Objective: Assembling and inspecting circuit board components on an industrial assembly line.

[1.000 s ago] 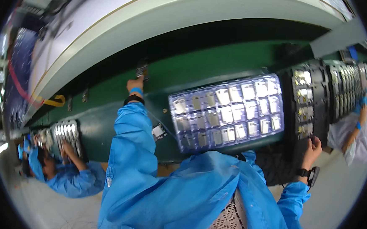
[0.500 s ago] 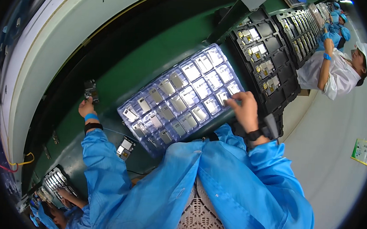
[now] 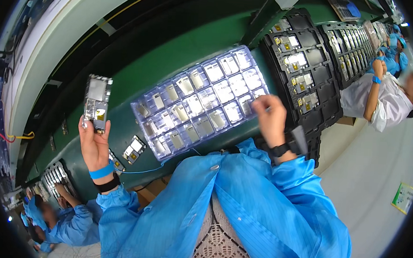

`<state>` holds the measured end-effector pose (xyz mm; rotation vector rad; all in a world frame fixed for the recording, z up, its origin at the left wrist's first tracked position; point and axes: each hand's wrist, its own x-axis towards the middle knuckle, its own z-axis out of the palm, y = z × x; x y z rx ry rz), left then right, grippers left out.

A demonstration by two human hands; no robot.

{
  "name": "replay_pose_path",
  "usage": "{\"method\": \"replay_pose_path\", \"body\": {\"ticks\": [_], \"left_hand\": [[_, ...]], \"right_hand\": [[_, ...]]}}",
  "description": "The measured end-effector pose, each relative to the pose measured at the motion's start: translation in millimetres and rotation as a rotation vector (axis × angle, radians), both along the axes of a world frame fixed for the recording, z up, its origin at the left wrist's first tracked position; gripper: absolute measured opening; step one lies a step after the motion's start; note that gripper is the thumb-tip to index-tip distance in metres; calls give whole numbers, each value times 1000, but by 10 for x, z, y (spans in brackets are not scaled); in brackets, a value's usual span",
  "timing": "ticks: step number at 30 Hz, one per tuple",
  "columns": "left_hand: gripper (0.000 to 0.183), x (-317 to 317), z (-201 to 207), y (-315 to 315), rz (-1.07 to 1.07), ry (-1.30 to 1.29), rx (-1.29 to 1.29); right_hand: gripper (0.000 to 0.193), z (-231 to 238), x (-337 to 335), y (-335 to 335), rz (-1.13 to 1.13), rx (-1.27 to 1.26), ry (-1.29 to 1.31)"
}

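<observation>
My left hand [image 3: 93, 146] holds a circuit board [image 3: 96, 98] upright by its lower end, raised above the left part of the bench. Metal shields and a gold-coloured patch show on the board. In front of me lies a clear plastic tray [image 3: 206, 140] whose compartments hold several small silver metal plates. My right hand [image 3: 272, 121] is over the tray's right edge, thumb and fingers pinched together. Whatever is between those fingertips, if anything, cannot be made out. Two more circuit boards lie near my left wrist, one board [image 3: 133, 149] beside the tray, the other partly hidden.
Black trays [image 3: 321, 79] with circuit boards stand along the right of the green bench [image 3: 173, 46]. A dark post [image 3: 260, 23] rises behind the clear tray. A blue cord [image 3: 142, 172] runs from my left wrist strap. Co-workers are at far right and lower left.
My left hand has lifted the circuit board, bringing it closer and turning it upright. The right hand has shifted slightly up and left, still pinched. The view has shifted a little.
</observation>
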<state>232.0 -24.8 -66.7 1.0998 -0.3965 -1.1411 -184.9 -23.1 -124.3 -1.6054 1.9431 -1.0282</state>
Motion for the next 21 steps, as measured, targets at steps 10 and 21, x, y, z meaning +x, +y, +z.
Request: {"method": "replay_pose_path", "body": {"ticks": [10,21], "left_hand": [[40,-1599,447,280,-398,-215,32],[38,-2110,598,439,-482,-32,5]], "right_hand": [[21,1273,122,-308,440,231,-718],[13,1393,417,-214,490,419,-664]]}}
